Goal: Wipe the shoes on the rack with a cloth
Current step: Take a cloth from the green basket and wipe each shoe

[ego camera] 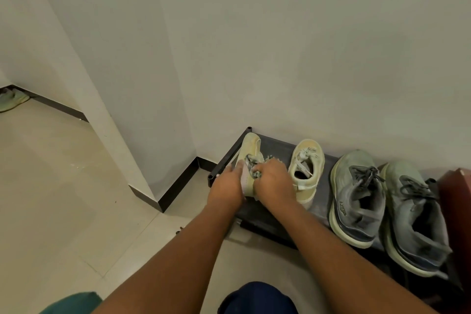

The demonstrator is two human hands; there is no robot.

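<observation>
A pale yellow sneaker (251,153) lies tipped on its side at the left end of the dark shoe rack (275,216), its toe pointing toward the wall (280,46). The left hand (225,186) holds it at the heel, fingers laid along the sole side and thumb over the upper. The right hand (274,181) presses a crumpled greyish cloth (254,169) against the laces, fingers curled over the cloth; a frayed edge of it shows just past the knuckles. How tightly those fingers close cannot be told. Just right of this shoe on the rack stands its upright yellow mate (305,168), touching the right hand's wrist side. Farther right along the rack sit two grey sneakers (356,199), side by side, heels toward the camera. A dark red object (456,201) stands at the rack's right end.
</observation>
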